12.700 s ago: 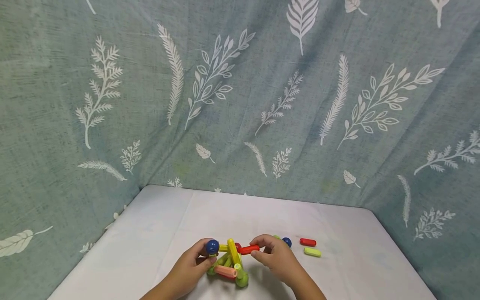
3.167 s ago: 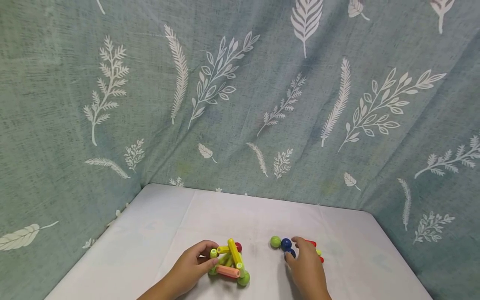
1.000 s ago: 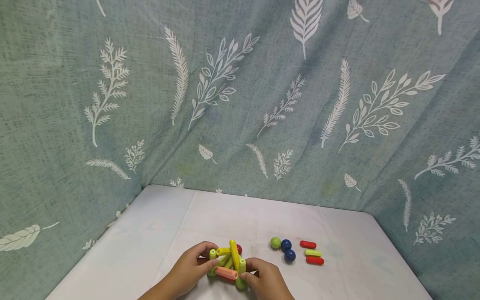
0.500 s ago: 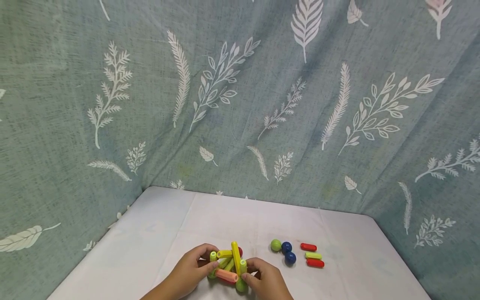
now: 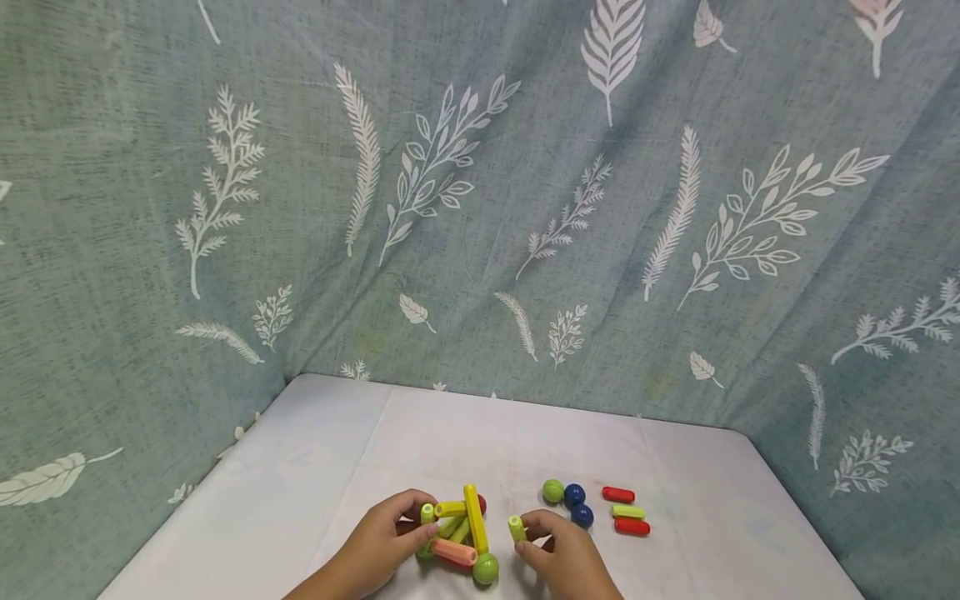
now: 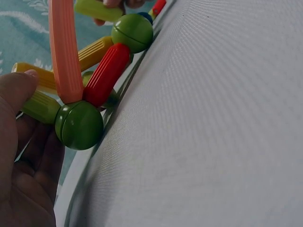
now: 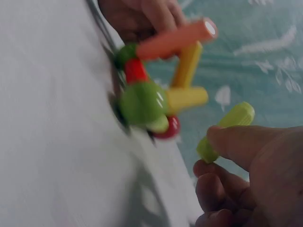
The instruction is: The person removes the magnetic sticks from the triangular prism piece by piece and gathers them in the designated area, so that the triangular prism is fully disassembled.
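My left hand (image 5: 384, 535) grips a light green magnetic stick (image 6: 40, 106) at the left corner of a small stick-and-ball structure. That stick rises from a green ball (image 6: 79, 125), where a salmon stick (image 6: 66, 52) and a red stick (image 6: 108, 74) also join. At the structure's near right corner is another green ball (image 5: 486, 569), with a long yellow stick (image 5: 476, 518) leaning from it. A dark red ball (image 7: 168, 127) shows at the far side. To the right, my right hand (image 5: 561, 552) pinches a separate light green stick (image 7: 239, 116) between thumb and fingers, apart from the structure.
Right of the structure lie a loose green ball (image 5: 553, 491) and two blue balls (image 5: 582, 516). Beyond them rest a red stick (image 5: 618, 494), a yellow-green stick (image 5: 628, 512) and a second red stick (image 5: 632, 527). Leaf-patterned cloth (image 5: 465, 317) hangs behind the white table (image 5: 315, 467).
My right hand has pulled the light green stick off the near right green ball and moved right with it. Earlier, a blue ball and a red stick left the structure. The left hand stays put.
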`<state>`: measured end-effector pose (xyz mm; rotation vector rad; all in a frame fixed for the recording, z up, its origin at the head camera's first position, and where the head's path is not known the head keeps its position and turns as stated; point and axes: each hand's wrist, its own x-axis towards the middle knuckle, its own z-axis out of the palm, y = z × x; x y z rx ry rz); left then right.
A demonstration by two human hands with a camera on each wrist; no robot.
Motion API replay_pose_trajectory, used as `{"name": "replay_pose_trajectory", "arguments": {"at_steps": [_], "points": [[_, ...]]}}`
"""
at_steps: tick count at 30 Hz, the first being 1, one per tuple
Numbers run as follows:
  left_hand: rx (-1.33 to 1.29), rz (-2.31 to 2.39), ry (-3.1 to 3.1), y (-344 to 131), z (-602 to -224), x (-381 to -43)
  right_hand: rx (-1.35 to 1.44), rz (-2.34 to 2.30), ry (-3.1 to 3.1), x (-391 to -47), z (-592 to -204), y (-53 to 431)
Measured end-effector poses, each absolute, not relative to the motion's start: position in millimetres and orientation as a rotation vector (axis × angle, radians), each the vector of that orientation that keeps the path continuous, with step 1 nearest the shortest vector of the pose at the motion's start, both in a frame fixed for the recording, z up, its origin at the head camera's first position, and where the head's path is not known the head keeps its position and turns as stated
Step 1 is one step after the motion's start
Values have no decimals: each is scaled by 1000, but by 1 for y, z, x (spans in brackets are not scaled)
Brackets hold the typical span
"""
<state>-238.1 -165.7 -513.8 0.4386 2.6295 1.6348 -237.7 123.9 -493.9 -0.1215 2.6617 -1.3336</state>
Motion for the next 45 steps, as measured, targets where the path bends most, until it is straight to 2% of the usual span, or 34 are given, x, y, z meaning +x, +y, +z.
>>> {"name": "replay_pose_trajectory", "arguments": {"at_steps": [32, 45], "points": [[514, 1543, 2499, -177, -519, -242, 422, -1084, 2832, -254, -508, 256], [552, 1499, 2501, -180, -519, -244, 458, -1017, 2833, -256, -512, 267]]}}
